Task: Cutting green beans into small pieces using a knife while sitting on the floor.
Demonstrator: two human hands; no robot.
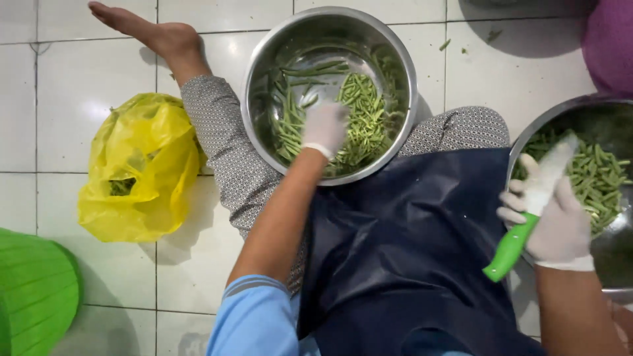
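Two gloved hands. Left hand (324, 128) blurred, down among whole green beans (359, 115) in the far steel bowl (264, 59); whether it is open or clutching, cannot tell. Right hand (554, 221) wrapped around one green-handled knife (531, 211), blade over the right-hand bowl (527, 135) of cut bean pieces (603, 178). Bowls: two. At left: one green basket (33, 290) near, one yellow plastic bag (142, 168) on the tiled floor (79, 86), one bare foot (155, 33) far.

Green beans (359, 115), yellow bag (142, 168), green-handled knife (524, 224), dark blue apron (402, 250).
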